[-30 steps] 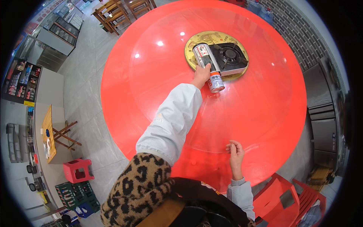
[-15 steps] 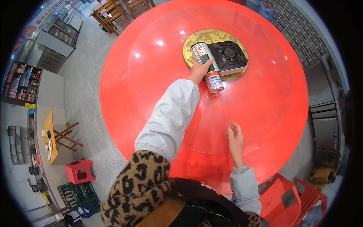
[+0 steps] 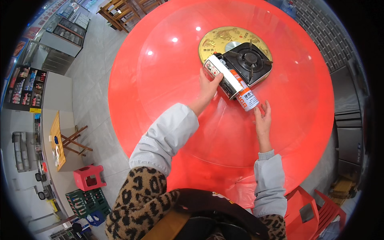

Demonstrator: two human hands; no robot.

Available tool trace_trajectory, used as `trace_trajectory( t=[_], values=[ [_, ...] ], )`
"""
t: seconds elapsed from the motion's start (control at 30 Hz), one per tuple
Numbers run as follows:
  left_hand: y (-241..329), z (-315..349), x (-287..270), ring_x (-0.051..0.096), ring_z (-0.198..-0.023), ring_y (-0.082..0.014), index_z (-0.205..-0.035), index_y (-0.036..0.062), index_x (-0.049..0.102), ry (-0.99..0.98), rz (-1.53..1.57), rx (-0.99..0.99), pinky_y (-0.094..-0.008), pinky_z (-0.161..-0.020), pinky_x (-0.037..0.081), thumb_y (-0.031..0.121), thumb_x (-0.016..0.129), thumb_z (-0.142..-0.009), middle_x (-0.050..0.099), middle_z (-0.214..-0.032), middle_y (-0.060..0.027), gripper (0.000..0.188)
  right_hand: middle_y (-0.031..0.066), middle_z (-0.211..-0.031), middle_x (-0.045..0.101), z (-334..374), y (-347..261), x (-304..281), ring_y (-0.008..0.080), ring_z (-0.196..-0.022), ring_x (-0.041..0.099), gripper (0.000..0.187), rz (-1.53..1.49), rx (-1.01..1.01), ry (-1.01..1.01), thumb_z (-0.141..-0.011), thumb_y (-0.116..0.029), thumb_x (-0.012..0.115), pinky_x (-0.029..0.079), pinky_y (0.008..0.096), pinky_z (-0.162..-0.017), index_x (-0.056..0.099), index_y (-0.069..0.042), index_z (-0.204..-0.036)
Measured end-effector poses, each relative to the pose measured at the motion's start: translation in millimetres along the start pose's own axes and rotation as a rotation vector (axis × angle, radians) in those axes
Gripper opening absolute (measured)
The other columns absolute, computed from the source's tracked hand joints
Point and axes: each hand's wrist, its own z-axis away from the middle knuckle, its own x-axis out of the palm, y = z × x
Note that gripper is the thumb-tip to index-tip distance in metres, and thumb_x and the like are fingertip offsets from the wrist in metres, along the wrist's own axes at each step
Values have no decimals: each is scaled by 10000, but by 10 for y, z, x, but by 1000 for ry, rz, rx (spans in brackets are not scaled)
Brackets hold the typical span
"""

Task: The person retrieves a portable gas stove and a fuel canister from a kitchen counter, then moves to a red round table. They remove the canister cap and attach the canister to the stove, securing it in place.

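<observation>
A black portable gas stove (image 3: pixel 251 60) rests partly on a round gold disc (image 3: pixel 212 39) on the red table. My left hand (image 3: pixel 208 87) is closed on the raised white canister cover (image 3: pixel 217 67) along the stove's near left side, thumb on top and fingers hidden beneath. A white and orange gas canister (image 3: pixel 249 101) lies beside the burner, its near end sticking out past the stove. Just off that end, my right hand (image 3: pixel 263 122) has its fingers apart and holds nothing. Whether a fingertip touches the canister, I cannot tell.
The round red table (image 3: pixel 160 92) has a shiny clear sheet over it. Red plastic chairs (image 3: pixel 302 212) stand at the lower right. On the left are a pink stool (image 3: pixel 89 178), a green crate (image 3: pixel 89 201) and a folding wooden table (image 3: pixel 58 142).
The stove has turned clockwise and shifted toward me on the disc, with the canister swinging right. My left hand still grips the cover, and my right hand has moved up to the canister's end.
</observation>
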Motion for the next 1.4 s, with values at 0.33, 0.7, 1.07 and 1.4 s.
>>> trace_trajectory(
  t=[0.33, 0.7, 1.07, 1.4],
  values=[
    [110, -337, -258, 570, -998, -213, -1279, 5, 419, -127, -8, -58, -397, -755, 526, 495, 556, -914, 537, -1158, -118, 625, 223, -1358, 469, -55, -77, 21, 200, -1070, 584, 682, -26, -72, -128, -927, -170, 637, 509, 292, -816, 269, 6, -1474],
    [-30, 446, -738, 570, -659, -141, -992, -35, 582, -286, -25, -64, -289, -541, 475, 428, 544, -947, 569, -792, -69, 467, 62, -1159, 561, -263, -70, -196, 85, -900, 542, 574, -74, 0, -89, -909, -150, 581, 446, 201, -624, 366, -29, -1427],
    [86, -319, -532, 565, -1057, -159, -1257, -29, 552, -315, -76, -35, -317, -797, 481, 457, 472, -977, 612, -1188, -128, 566, 88, -1091, 583, -616, 155, -277, 160, -984, 545, 487, 73, -120, -57, -1043, -362, 330, 430, 296, -903, 518, 22, -1275],
    [-336, -433, -148, 557, -741, -121, -976, -95, 666, -174, -106, 34, -299, -689, 446, 293, 457, -950, 650, -802, -60, 442, 101, -907, 588, -725, 298, -87, 162, -846, 536, 367, 106, -250, 94, -992, -249, 339, 440, 307, -803, 579, 28, -987]
  ],
)
